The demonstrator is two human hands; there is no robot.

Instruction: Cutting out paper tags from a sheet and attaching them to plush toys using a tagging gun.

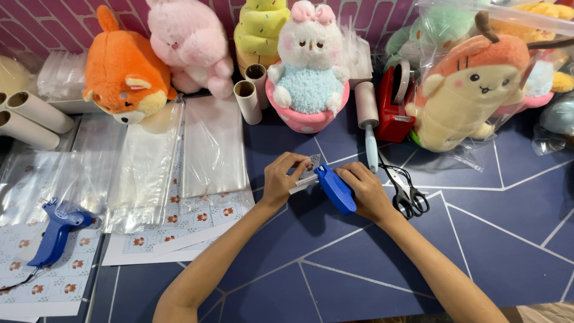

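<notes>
The tagging gun [335,188] is made of smooth blue plastic. The bags [212,146] are glossy clear film. Fluffy cloth covers the toys [308,66].

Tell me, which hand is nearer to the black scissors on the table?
Right. The right hand lies just beside the scissors, holding the blue tagging gun. The left hand is farther away, on the other side of the gun.

Clear plastic bags [149,161] lie flat at nine o'clock over white sticker sheets [179,224]; a bagged plush [472,90] stands at two o'clock.
</notes>
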